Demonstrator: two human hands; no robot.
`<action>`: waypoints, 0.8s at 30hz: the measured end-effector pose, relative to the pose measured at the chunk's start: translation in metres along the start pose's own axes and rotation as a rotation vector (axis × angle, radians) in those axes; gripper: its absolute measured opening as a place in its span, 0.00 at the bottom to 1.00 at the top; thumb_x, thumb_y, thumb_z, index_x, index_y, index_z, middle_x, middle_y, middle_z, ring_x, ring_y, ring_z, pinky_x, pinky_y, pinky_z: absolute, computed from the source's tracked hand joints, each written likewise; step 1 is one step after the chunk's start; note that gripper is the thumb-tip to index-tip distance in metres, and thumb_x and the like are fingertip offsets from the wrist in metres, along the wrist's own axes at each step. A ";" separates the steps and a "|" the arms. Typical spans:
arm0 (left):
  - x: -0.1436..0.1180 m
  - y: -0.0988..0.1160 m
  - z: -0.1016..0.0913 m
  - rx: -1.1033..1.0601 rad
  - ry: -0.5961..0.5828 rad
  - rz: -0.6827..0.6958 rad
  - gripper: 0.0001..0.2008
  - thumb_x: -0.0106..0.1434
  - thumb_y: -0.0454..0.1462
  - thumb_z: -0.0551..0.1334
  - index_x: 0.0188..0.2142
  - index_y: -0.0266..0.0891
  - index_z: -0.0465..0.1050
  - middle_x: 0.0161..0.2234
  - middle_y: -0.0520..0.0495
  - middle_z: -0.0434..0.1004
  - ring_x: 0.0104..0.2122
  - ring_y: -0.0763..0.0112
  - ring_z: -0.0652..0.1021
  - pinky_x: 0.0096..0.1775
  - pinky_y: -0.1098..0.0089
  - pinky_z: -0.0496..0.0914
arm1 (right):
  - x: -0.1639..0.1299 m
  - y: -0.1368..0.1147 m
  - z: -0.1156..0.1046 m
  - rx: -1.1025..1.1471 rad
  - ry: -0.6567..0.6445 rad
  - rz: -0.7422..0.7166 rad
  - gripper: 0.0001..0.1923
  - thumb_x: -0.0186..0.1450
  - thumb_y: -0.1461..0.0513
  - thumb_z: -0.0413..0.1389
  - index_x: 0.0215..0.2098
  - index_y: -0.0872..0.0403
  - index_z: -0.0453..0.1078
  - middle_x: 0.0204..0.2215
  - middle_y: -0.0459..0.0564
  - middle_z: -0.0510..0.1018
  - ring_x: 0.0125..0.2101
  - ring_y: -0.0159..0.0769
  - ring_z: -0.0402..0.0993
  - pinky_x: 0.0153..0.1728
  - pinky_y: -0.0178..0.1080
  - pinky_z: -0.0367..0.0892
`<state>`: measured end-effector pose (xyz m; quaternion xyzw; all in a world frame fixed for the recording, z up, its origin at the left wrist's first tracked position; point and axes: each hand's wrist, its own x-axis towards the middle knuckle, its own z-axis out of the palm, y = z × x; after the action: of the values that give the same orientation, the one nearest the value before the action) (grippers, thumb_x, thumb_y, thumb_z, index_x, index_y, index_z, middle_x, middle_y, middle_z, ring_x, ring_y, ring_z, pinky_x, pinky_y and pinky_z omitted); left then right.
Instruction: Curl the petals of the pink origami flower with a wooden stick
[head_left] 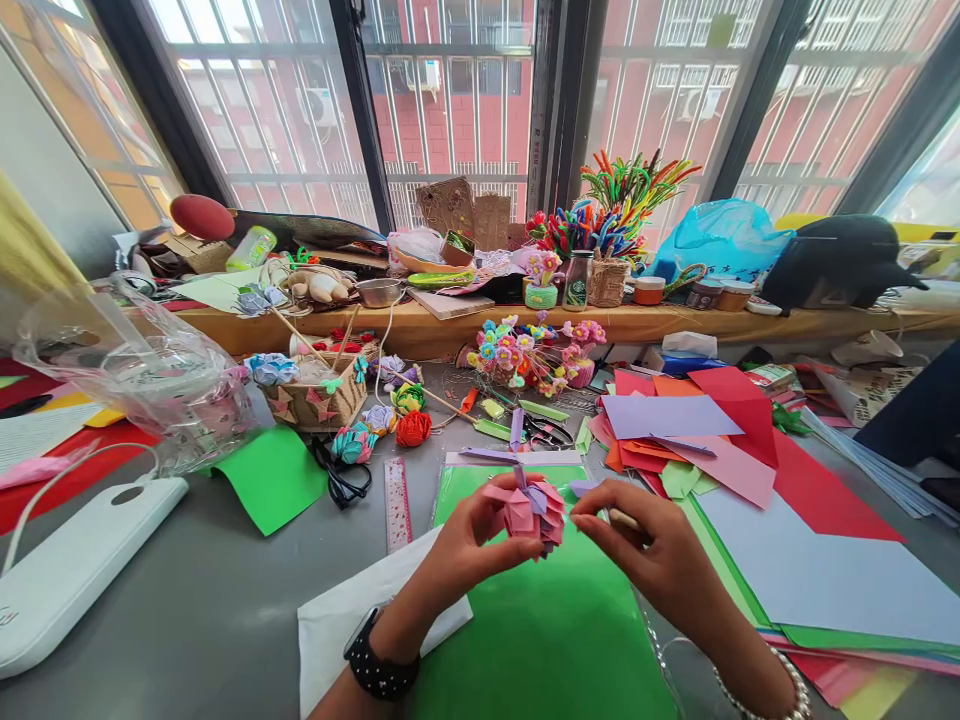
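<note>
At frame centre, the left hand (469,535) fingers grip a nearly complete pink folded-paper flower (532,510); the right hand (649,545) pinches a lilac paper petal (583,488) not yet attached.

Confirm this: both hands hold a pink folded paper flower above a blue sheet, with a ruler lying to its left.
Wrong on one point: in the head view the sheet is green. The left hand and right hand do hold the pink paper flower above it, ruler to its left.
</note>
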<state>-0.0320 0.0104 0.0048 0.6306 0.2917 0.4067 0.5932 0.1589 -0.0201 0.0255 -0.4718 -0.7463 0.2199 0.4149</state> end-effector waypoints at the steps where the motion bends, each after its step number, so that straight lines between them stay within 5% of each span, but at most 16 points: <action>1: 0.000 0.000 0.000 0.145 0.020 0.063 0.25 0.50 0.40 0.66 0.48 0.40 0.65 0.46 0.42 0.72 0.42 0.61 0.74 0.42 0.65 0.68 | 0.000 -0.001 -0.001 0.002 0.041 -0.004 0.08 0.61 0.58 0.52 0.31 0.54 0.69 0.22 0.44 0.71 0.15 0.25 0.59 0.14 0.28 0.56; 5: 0.000 -0.005 0.002 0.725 0.112 0.342 0.22 0.54 0.33 0.62 0.49 0.43 0.63 0.49 0.42 0.67 0.49 0.61 0.68 0.48 0.61 0.64 | 0.000 -0.001 -0.001 -0.002 0.142 -0.075 0.07 0.60 0.60 0.55 0.37 0.52 0.69 0.27 0.46 0.72 0.17 0.24 0.61 0.13 0.27 0.57; 10: -0.001 -0.012 0.004 1.027 0.160 0.512 0.22 0.57 0.33 0.60 0.51 0.44 0.61 0.50 0.40 0.66 0.48 0.61 0.69 0.46 0.59 0.67 | -0.001 0.002 0.004 -0.028 0.086 -0.176 0.09 0.60 0.65 0.54 0.40 0.51 0.68 0.29 0.46 0.72 0.23 0.28 0.69 0.17 0.27 0.63; 17: -0.002 -0.009 0.007 1.047 0.145 0.524 0.22 0.57 0.34 0.59 0.52 0.42 0.59 0.50 0.40 0.67 0.48 0.62 0.70 0.45 0.61 0.67 | 0.000 0.003 0.004 -0.075 0.153 -0.302 0.12 0.60 0.67 0.53 0.43 0.52 0.68 0.30 0.47 0.73 0.28 0.30 0.72 0.25 0.30 0.68; 24: -0.002 -0.002 0.009 0.737 0.039 0.358 0.26 0.51 0.43 0.64 0.50 0.42 0.63 0.48 0.42 0.71 0.47 0.59 0.71 0.48 0.60 0.66 | 0.001 0.002 0.004 -0.093 0.192 -0.296 0.07 0.61 0.66 0.53 0.38 0.53 0.69 0.29 0.49 0.74 0.29 0.33 0.73 0.26 0.33 0.69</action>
<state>-0.0257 0.0042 0.0027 0.8338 0.3147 0.3838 0.2417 0.1565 -0.0180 0.0221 -0.3945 -0.7738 0.0754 0.4898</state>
